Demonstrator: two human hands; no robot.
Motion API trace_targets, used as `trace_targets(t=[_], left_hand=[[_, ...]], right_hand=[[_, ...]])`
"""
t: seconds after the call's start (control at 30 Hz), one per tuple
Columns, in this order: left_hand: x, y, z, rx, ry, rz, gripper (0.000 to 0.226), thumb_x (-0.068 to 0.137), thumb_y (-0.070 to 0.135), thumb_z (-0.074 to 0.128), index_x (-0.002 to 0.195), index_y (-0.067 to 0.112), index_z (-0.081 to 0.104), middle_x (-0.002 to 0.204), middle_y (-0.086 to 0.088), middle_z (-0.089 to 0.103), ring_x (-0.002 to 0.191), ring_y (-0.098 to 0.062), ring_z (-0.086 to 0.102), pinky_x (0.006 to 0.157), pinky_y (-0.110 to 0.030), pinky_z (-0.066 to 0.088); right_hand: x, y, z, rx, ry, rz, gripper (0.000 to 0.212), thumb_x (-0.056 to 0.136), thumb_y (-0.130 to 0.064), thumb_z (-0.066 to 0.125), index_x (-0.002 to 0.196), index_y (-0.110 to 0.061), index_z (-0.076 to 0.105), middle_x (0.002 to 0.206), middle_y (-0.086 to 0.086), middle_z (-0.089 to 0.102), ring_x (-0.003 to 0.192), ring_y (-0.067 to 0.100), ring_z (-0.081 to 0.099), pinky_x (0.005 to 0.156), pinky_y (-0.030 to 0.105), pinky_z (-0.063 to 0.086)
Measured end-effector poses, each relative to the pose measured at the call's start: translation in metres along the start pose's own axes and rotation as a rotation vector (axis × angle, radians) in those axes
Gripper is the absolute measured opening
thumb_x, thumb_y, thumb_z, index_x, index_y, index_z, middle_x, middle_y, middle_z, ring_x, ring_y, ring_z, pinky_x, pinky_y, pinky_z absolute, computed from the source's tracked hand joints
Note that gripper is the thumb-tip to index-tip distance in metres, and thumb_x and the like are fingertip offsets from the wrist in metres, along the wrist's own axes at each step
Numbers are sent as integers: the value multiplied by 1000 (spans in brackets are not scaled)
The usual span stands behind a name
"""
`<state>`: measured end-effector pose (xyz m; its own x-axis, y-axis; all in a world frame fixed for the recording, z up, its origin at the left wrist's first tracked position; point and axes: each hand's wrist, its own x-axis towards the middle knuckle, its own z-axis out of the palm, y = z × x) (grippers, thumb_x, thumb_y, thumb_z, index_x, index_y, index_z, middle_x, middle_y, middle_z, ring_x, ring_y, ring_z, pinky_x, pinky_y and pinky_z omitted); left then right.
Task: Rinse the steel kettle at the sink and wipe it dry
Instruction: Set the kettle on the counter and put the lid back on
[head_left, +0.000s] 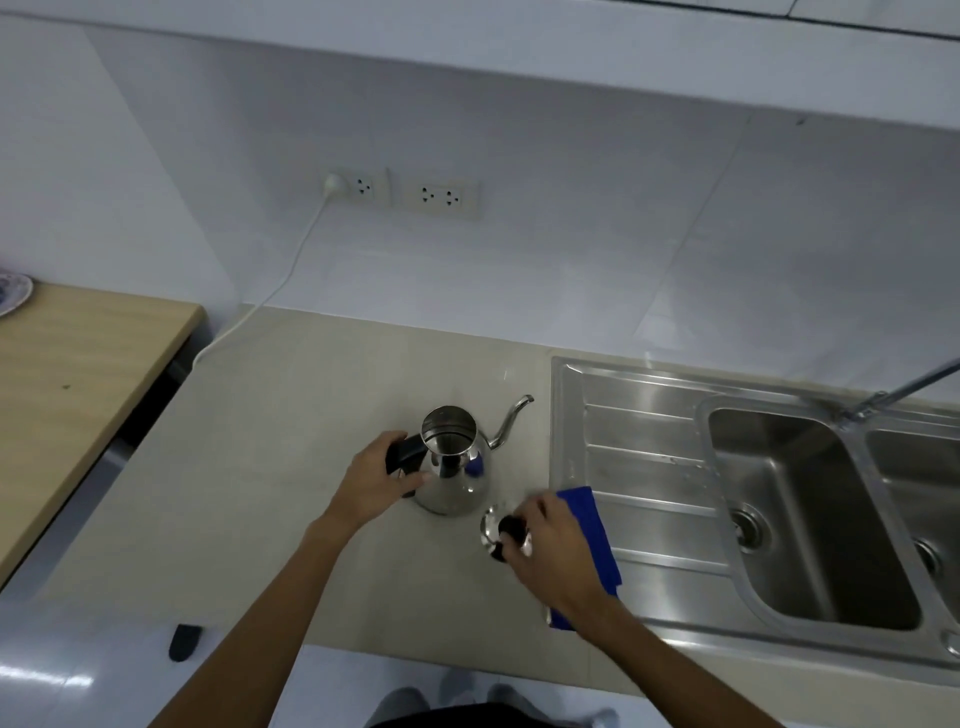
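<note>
The steel kettle (456, 467) stands upright and lidless on the beige counter (291, 441), its thin spout pointing right toward the sink. My left hand (378, 480) grips its black handle on the left side. The kettle's steel lid (489, 526) with a black knob lies on the counter just right of the kettle. My right hand (550, 545) is closed around that knob. A blue cloth (597, 540) lies under and behind my right hand, over the sink's edge.
A steel double sink (810, 509) with a ribbed drainboard (639, 447) fills the right side, a tap (904, 389) over it. A wooden table (78, 374) with a plate (10, 296) stands at the left. Wall sockets (405, 192) and a white cable are behind.
</note>
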<state>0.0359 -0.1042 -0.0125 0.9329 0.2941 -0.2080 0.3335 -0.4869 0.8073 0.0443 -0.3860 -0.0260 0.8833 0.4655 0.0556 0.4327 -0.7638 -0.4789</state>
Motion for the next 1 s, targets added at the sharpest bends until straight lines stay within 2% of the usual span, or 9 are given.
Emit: trace_targets(t=[0.1,0.23,0.3,0.37,0.47,0.57,0.73,0.87,1.0], left_hand=[[0,5,4,-20,-7,4,87,71,35,90,143,11,47,132,-3,59,118,-15,55,100,-28,43],[4,15,7,-17,4,37,118,53,67,85,150,16,41,148,-5,50,134,-22,47,114,-42,40],[8,20,8,1,6,63,111,58,54,91,149,15,42,149,-3,51,136,-22,46,114,-40,38],[12,23,9,-12,5,118,97,61,44,94,144,20,49,141,2,59,128,-17,55,111,-39,44],[14,26,8,-44,1,172,77,61,37,93,130,29,59,117,14,71,106,-6,66,96,-39,54],[12,29,10,-47,18,157,66,63,32,91,122,31,62,107,14,73,98,-7,68,89,-37,56],[13,24,13,-75,36,121,73,62,29,92,127,31,60,110,13,73,100,-10,67,88,-29,54],[13,24,14,-60,40,110,75,64,28,92,130,29,58,111,15,71,100,-7,66,83,-15,47],[13,22,15,-45,52,94,78,62,35,92,132,31,57,113,16,71,102,-9,66,90,-29,53]], right_hand=[[38,-19,-36,70,80,-70,26,88,-27,71,108,-12,63,114,1,63,96,13,59,83,21,48],[91,-52,-60,140,41,-92,23,88,-22,67,105,-8,60,99,5,64,81,20,61,68,28,51],[111,-65,-61,128,25,-136,23,87,-20,67,102,-4,61,96,8,65,78,23,61,67,34,53],[126,-76,-59,129,0,-175,21,85,-17,67,97,-2,60,91,11,65,76,26,60,66,37,52],[144,-87,-55,117,-79,-191,18,85,-20,64,88,-6,53,85,9,61,73,25,55,62,36,46],[154,-90,-48,88,-169,-179,18,86,-20,63,88,-8,50,84,10,61,73,25,55,61,31,39],[154,-90,-43,74,-196,-151,18,85,-18,62,92,-5,52,82,11,63,71,27,58,58,32,41],[153,-88,-41,68,-213,-143,17,87,-18,61,93,-4,52,83,13,63,72,29,59,59,33,43],[152,-86,-40,64,-227,-148,14,89,-17,60,93,-8,50,81,8,60,69,24,55,57,26,36]])
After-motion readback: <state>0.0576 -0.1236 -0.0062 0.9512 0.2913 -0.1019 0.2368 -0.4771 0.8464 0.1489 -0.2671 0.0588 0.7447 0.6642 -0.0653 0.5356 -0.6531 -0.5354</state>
